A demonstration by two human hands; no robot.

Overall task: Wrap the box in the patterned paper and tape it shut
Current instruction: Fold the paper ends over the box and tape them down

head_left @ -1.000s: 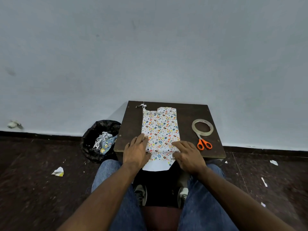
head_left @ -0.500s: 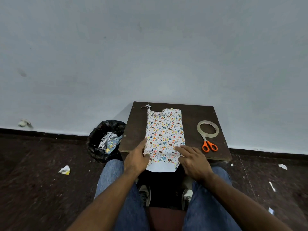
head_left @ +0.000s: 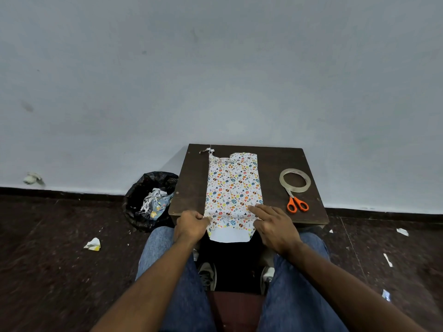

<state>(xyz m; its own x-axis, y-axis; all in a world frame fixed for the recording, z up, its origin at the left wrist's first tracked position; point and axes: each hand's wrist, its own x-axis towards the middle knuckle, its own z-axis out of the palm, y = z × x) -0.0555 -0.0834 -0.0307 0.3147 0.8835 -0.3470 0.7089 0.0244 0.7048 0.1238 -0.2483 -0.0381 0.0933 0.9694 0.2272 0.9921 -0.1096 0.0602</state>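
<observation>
Counter [head_left: 191, 188]: small, dark wood, set against a pale wall.
Patterned paper [head_left: 233, 188]: lies lengthwise down the middle of the counter; its near end overhangs the near edge with the white underside showing; its far end is ragged.
Box: cannot tell; no part of it shows apart from the paper.
Left hand [head_left: 191, 225]: at the paper's near left edge, fingers curled and pinching that edge at the counter's near rim.
Right hand [head_left: 273, 224]: fingers straight, pressing flat on the paper's near right side.
Tape roll [head_left: 294, 180]: clear, flat on the counter right of the paper, apart from it.
Scissors [head_left: 297, 204]: orange handles, just near of the tape roll, blades pointing under it.
Bin [head_left: 149, 200]: black-lined, on the floor left of the counter, holding paper scraps.
Floor [head_left: 60, 259]: dark, with a crumpled paper piece [head_left: 92, 244] at left and white bits at right.
</observation>
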